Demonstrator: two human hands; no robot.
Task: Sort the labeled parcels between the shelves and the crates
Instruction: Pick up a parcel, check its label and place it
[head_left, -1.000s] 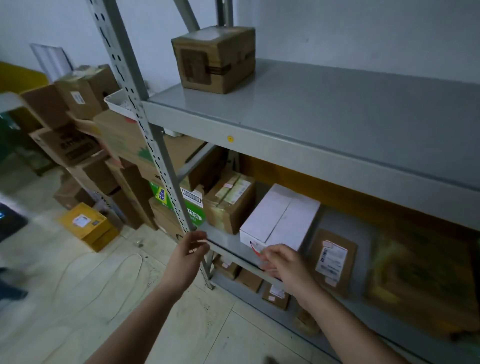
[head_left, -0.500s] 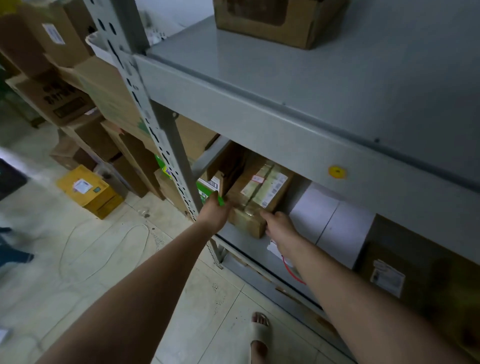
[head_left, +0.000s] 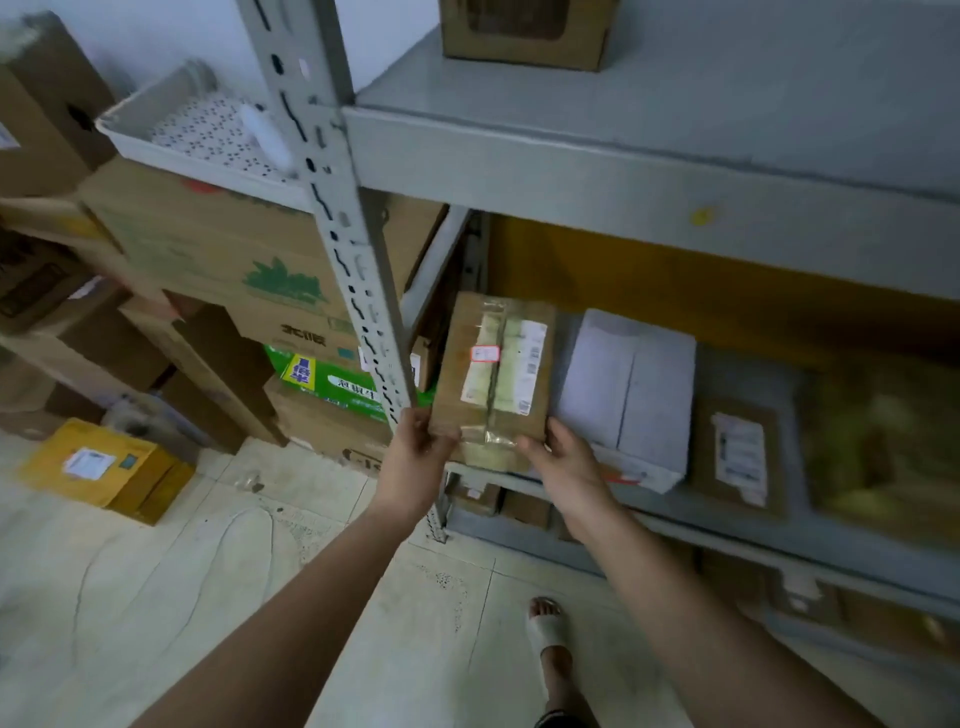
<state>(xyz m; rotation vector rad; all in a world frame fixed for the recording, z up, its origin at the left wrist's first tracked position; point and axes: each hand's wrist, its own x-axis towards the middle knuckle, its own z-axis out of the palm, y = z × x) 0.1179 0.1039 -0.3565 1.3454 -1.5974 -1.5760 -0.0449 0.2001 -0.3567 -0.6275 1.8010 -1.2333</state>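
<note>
Parcel (head_left: 493, 374) of brown card lies flat at the left end of the middle shelf (head_left: 675, 514), close against the upright post (head_left: 363, 291), with its near end overhanging the shelf edge. The left hand (head_left: 415, 457) grips the near left corner with its fingers (head_left: 440, 435) curled round the edge; the right hand (head_left: 566, 462) holds the near right corner likewise. Step in hand, as judged: taking this parcel off the shelf for sorting. The next move calls for a level pull toward the body, clear of the post on one side and of the white box (head_left: 628, 384) just beside it on the other, then a reading of the label to settle its destination; no crate can be positively identified in view. Markings: the parcel bears a white shipping label with barcodes along its right edge and a small red-bordered sticker, under clear tape; the print is too small to read. A flat parcel (head_left: 737, 457) further right carries a white label, also illegible. The stacked carton (head_left: 234, 249) left of the post shows a green plant print and dark characters, and the green carton (head_left: 332, 382) below it a blue-and-yellow panel, neither readable with confidence. The yellow box (head_left: 98, 462) on the floor carries a white label.
</note>
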